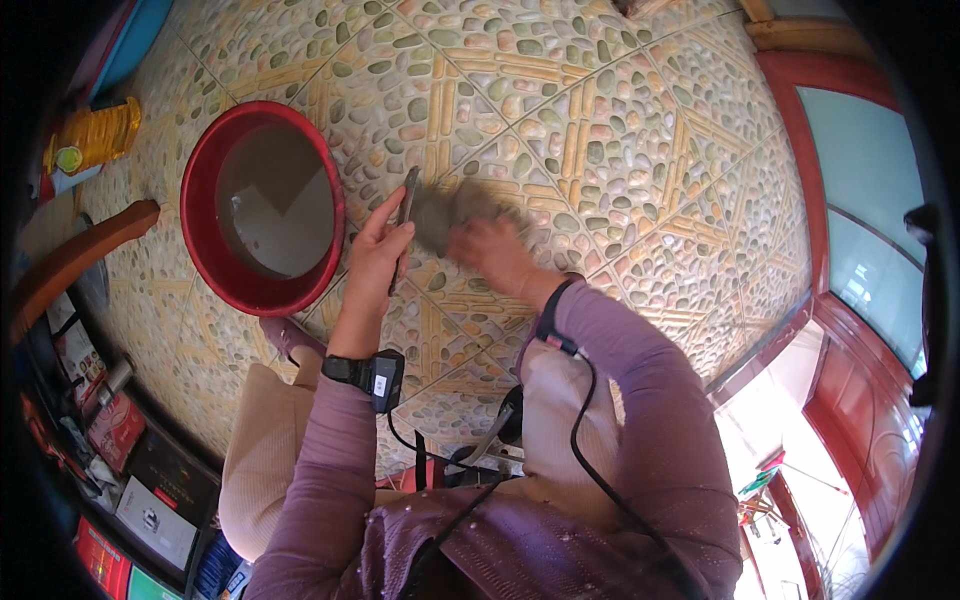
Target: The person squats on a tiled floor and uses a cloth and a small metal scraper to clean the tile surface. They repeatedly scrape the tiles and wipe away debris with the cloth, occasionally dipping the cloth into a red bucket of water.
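Note:
My left hand (375, 255) grips a thin dark flat object (409, 196), seen nearly edge-on, so I cannot tell exactly what it is. To its right, my right hand (495, 255) is blurred, with its fingers on a grey-brown rag (439, 221) that is also blurred. The rag's left end reaches close to the flat object; whether they touch is unclear. Left of my left hand stands a red plastic basin (339, 217) holding murky grey water (262, 187). Both wrists carry black straps with cables.
Pebble-patterned tiles (510, 90) cover the floor. A bottle of yellow liquid (105, 135) and a curved wooden piece (97, 244) are at the left. Boxes (157, 517) fill the lower left. A red-framed glazed door (862, 172) stands at the right.

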A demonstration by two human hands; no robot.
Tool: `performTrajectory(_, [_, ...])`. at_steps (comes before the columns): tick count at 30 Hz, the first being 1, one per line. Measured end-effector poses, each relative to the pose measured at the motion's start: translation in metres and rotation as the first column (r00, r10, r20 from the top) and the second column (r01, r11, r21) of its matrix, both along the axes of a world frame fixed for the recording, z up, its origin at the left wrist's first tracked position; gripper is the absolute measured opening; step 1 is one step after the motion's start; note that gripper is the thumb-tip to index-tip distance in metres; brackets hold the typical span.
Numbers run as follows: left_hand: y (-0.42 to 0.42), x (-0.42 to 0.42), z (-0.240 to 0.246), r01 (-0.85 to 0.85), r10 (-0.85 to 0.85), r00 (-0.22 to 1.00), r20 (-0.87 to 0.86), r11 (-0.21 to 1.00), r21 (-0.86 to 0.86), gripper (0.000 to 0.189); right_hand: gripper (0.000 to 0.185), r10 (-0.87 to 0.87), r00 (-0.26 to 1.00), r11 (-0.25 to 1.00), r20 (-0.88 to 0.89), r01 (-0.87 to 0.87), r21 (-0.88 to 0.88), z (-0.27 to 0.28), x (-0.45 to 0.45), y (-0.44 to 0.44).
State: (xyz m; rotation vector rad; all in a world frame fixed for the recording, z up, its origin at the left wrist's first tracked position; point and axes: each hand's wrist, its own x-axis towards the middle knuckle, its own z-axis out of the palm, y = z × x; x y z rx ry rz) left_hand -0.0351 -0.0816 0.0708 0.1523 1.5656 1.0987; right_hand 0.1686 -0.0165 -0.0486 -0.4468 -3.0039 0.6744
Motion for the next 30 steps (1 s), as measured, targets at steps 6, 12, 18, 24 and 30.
performTrajectory(6, [-0.001,0.003,0.000,0.023,-0.024,0.999,-0.036,0.999,-0.026,0.050,0.022,0.591,0.806,0.749,-0.029,-0.562,-0.352,0.013,0.003,-0.051])
performTrajectory(12, [0.004,0.006,-0.001,0.011,-0.012,0.999,-0.034,1.000,-0.024,0.051,0.039,-0.393,0.894,0.918,-0.216,0.394,-0.044,0.013,0.067,0.118])
performTrajectory(18, [-0.003,0.005,-0.004,0.053,-0.056,0.997,-0.045,0.997,-0.051,0.052,0.041,-0.993,0.114,0.114,0.032,0.993,-0.010,-0.024,0.226,0.213])
performTrajectory(24, [-0.010,0.009,-0.014,0.104,-0.108,0.993,-0.046,0.991,-0.088,0.052,0.046,-0.893,0.435,0.450,0.114,0.865,0.222,-0.039,0.162,0.108])
performTrajectory(30, [-0.005,0.013,-0.006,0.132,-0.139,0.986,-0.089,0.988,-0.082,0.052,0.025,-0.108,0.994,0.983,-0.002,0.106,-0.151,-0.001,0.038,-0.040])
